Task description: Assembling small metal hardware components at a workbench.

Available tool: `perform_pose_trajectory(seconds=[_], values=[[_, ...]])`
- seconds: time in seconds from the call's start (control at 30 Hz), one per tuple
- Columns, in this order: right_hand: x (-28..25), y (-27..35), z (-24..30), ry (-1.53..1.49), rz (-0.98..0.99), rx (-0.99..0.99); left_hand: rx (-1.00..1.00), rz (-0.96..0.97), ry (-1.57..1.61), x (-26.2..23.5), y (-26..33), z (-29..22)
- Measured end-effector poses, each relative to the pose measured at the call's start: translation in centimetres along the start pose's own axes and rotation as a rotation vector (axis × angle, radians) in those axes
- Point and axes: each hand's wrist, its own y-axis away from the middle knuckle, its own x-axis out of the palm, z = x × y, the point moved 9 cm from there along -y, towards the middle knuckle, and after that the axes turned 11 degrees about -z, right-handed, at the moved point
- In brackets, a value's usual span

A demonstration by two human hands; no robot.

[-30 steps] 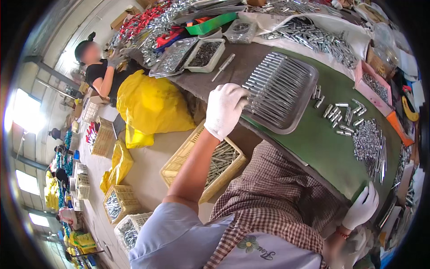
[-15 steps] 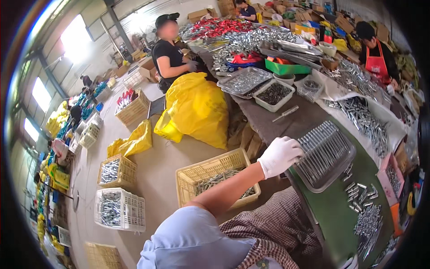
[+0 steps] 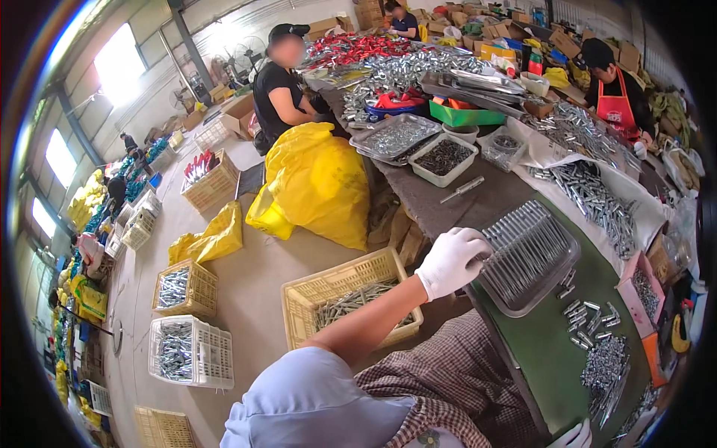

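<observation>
My left hand (image 3: pixel 454 261), in a white glove, is at the left rim of a grey metal tray (image 3: pixel 519 305). Its fingers are curled closed by the ends of the metal rods (image 3: pixel 534 250) lying side by side in the tray; what they pinch is hidden. My right hand (image 3: pixel 573 435), also white-gloved, shows only partly at the bottom edge, its visible fingers stretched out. Beyond it on the green tabletop (image 3: pixel 541 358) lie a heap of small metal parts (image 3: pixel 605 366) and several short metal cylinders (image 3: pixel 590 321).
A lone rod (image 3: pixel 461 190) lies beyond the tray, near a white bin of dark screws (image 3: pixel 446 160). Metal sleeves (image 3: pixel 590 201) are piled on white cloth. At left stand a yellow crate (image 3: pixel 299 299) of rods and a yellow sack (image 3: pixel 317 183). Co-workers (image 3: pixel 287 93) are farther off.
The view has shifted slightly, so the tray and table sit a little farther left. My right hand shows more at the lower edge. My left hand stays at the tray's rim.
</observation>
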Motion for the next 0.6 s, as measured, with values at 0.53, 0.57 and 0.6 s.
perform_pose_trajectory(seconds=[0.53,0.57,0.6], values=[[4.0,2.7,-4.3,0.045,0.174,0.125,0.013,-0.020,0.017,-0.7,-0.6,1.9],[3.8,2.8,-4.3,0.041,0.183,0.133,0.043,-0.019,0.026,-1.0,-0.6,1.5],[3.9,2.7,-4.2,0.038,0.186,0.142,0.058,-0.014,0.010,-1.0,-0.6,1.4]])
